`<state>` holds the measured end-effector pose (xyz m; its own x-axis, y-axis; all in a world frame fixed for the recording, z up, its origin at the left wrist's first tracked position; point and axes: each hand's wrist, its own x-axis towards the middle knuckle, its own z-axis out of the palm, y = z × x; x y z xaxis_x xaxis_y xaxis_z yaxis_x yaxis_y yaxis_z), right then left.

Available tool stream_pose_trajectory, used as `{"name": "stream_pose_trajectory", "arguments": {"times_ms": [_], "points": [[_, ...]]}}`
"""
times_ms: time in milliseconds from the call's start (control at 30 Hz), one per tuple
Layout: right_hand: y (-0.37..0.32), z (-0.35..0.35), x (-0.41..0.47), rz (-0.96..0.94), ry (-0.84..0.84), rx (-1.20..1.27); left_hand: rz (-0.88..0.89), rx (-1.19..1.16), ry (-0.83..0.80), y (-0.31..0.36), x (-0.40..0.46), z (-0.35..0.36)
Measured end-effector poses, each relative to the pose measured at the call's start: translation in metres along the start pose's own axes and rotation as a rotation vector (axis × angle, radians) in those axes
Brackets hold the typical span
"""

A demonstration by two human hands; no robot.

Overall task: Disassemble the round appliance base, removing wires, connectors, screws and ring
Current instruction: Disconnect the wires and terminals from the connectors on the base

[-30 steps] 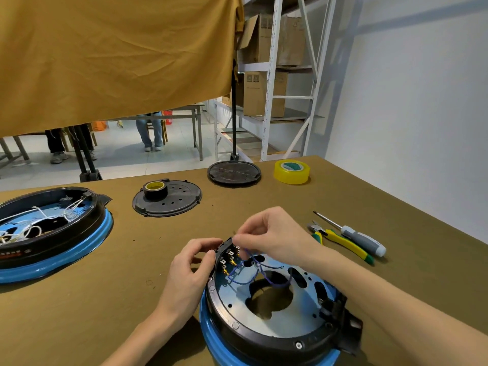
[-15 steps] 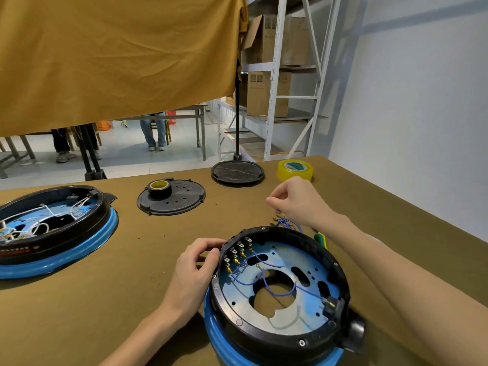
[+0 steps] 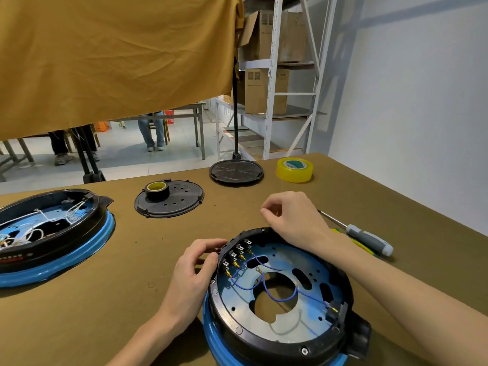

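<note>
Left hand gripping round base rim. Right hand curled loosely, apparently empty, beyond far rim. Blue wires lying between hands, nearer left.

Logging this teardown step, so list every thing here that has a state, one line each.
Near base: cover off, blue wires still inside.
Blue wires: looped across the metal plate.
Left hand: grips the near base's rim.
Right hand: fingers curled above the far rim; whether it holds anything, cannot tell.
Far base: open, white wires inside.
Black cover: lying flat, black tape roll on it.
Screwdriver: lying unused.
</note>
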<state>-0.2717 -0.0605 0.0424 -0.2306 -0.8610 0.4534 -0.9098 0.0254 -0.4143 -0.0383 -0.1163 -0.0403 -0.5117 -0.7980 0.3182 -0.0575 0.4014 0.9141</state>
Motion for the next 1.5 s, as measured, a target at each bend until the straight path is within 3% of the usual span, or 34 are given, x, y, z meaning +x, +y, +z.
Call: {"name": "stream_pose_trajectory", "arguments": {"times_ms": [100, 233, 533, 767, 1500], "points": [[-0.018, -0.002, -0.021, -0.026, -0.191, 0.065, -0.011, -0.034, -0.076, 0.000, 0.001, -0.001], [-0.024, 0.013, -0.038, 0.074, -0.355, -0.039, -0.016, -0.085, -0.174, 0.002, 0.002, -0.001], [-0.018, 0.024, -0.031, 0.283, -0.417, 0.210, 0.005, -0.059, -0.182, 0.005, 0.002, -0.002], [-0.021, 0.029, -0.025, 0.281, -0.437, 0.143, -0.039, -0.001, -0.207, -0.004, 0.005, -0.002], [-0.020, 0.029, -0.032, 0.375, -0.454, 0.247, -0.057, 0.025, -0.197, -0.002, 0.007, -0.002]]}}
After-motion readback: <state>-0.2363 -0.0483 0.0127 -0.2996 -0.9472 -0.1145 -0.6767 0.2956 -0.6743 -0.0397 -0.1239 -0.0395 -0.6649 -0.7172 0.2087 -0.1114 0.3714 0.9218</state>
